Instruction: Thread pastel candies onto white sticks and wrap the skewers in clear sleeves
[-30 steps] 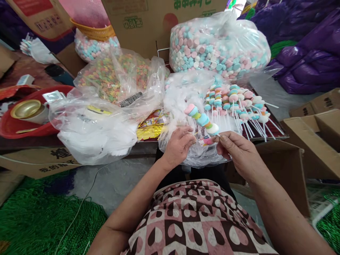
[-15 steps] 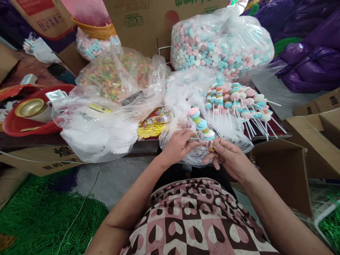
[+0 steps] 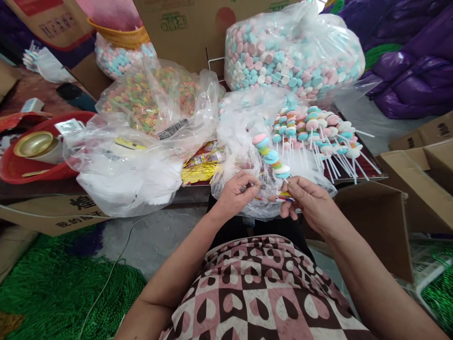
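My right hand (image 3: 307, 200) pinches the white stick of a marshmallow skewer (image 3: 271, 156) just below its lowest marshmallow. Pink, blue and white marshmallows alternate on it with yellow, green and orange gummy pieces; it leans up and to the left. A small printed strip (image 3: 285, 196) in yellow, blue and red shows by the right fingers. To the left, my left hand (image 3: 242, 191) is closed, thumb against fingertips; what it holds, if anything, I cannot make out. Beneath both hands lies crumpled clear plastic (image 3: 233, 165). Finished-looking skewers (image 3: 311, 127) lie piled behind my right hand.
A big bag of marshmallows (image 3: 283, 56) and a bag of gummy candies (image 3: 155, 94) stand at the back. Yellow twist ties (image 3: 200, 172) lie left of my hands, beside a white-filled plastic bag (image 3: 130, 174). A red basin (image 3: 10, 163) is far left; an open carton (image 3: 371, 226) stands right.
My left hand has drawn slightly away from the stick. My right hand has shifted a little right with the skewer, and more of the colourful strip shows.
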Motion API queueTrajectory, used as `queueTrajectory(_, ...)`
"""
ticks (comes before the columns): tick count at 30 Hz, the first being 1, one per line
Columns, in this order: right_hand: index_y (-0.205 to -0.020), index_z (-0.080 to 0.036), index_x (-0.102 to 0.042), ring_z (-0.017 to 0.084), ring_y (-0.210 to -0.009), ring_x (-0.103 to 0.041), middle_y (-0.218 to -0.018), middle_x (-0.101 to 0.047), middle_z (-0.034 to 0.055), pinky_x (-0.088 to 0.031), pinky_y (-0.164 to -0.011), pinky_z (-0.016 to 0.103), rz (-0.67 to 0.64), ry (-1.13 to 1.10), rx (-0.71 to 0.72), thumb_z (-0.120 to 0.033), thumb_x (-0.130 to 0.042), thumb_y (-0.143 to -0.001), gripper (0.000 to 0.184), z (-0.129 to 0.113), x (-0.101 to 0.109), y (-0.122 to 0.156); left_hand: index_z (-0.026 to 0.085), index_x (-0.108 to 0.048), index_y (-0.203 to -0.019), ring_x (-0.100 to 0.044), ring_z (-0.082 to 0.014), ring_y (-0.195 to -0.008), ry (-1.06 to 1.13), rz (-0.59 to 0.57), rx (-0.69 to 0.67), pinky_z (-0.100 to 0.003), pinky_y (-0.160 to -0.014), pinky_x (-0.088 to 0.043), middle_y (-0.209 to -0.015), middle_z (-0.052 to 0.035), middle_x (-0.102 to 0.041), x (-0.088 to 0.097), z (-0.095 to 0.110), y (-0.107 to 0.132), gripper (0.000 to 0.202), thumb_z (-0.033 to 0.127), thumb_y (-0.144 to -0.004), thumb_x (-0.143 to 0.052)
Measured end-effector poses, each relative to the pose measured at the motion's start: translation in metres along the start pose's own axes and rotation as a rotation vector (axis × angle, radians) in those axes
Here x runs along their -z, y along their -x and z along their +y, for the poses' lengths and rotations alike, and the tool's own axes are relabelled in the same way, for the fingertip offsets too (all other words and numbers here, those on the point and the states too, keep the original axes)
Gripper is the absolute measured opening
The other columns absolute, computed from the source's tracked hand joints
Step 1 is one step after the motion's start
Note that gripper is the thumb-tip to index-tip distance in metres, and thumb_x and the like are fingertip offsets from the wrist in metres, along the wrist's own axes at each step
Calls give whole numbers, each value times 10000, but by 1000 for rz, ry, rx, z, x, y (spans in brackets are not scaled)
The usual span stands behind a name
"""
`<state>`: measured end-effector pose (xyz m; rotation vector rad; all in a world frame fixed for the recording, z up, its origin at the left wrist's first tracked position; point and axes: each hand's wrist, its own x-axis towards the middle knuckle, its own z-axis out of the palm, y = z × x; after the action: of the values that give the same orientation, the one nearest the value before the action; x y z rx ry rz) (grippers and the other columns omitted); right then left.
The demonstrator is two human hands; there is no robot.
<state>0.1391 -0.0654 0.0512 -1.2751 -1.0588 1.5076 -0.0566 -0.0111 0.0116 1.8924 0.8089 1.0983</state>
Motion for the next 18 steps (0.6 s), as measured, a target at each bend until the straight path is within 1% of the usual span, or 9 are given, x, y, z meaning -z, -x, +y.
queueTrajectory(4, -835, -232, -607, 163, -508, -651, -723, -717, 19, -426, -403, 237, 5, 45, 34, -592, -701, -805, 373, -5, -2, -3, 188, -615, -786, -569, -154, -849, 55, 49, 28, -312, -844, -465, -838, -22, -625, -2, -1, -1, 146, 280, -890, -572)
queueTrajectory(7, -815, -224, -608, 152, -520, -650, -725, -710, 15, -433, -416, 226, 60, -8, 105, -573, -729, -789, 370, -15, 2, 1, 193, -627, -833, -553, -144, -847, 169, 82, 101, -302, -840, -457, -846, -11, -607, 3, -7, -2, 153, 329, -896, -594)
queueTrajectory(10, -787, -217, -604, 140, -537, -650, -794, -743, 40, -446, -442, 222, 134, -42, 131, -516, -744, -801, 330, -26, 15, 14, 203, -634, -864, -561, -134, -839, 355, 138, 170, -281, -804, -470, -863, -5, -600, 13, -12, -2, 186, 387, -873, -655)
queueTrajectory(12, -762, -217, -627, 145, -516, -632, -737, -734, 44, -443, -440, 232, 156, -16, 128, -505, -762, -784, 319, -29, 26, 25, 205, -633, -855, -574, -130, -828, 444, 179, 189, -277, -793, -483, -858, -3, -610, 18, -14, -2, 219, 416, -849, -690)
queueTrajectory(15, -714, -224, -655, 172, -475, -581, -594, -673, 54, -414, -409, 266, 159, 68, 98, -544, -752, -766, 339, -27, 40, 39, 206, -640, -850, -590, -126, -847, 478, 225, 179, -282, -826, -495, -873, -1, -632, 22, -15, -3, 246, 438, -825, -718)
queueTrajectory(18, -703, -229, -668, 181, -463, -524, -537, -628, 63, -398, -412, 296, 138, 200, 42, -586, -687, -803, 371, -21, 47, 48, 208, -641, -836, -597, -129, -861, 465, 242, 163, -295, -835, -509, -885, -3, -638, 22, -15, -4, 276, 468, -808, -727)
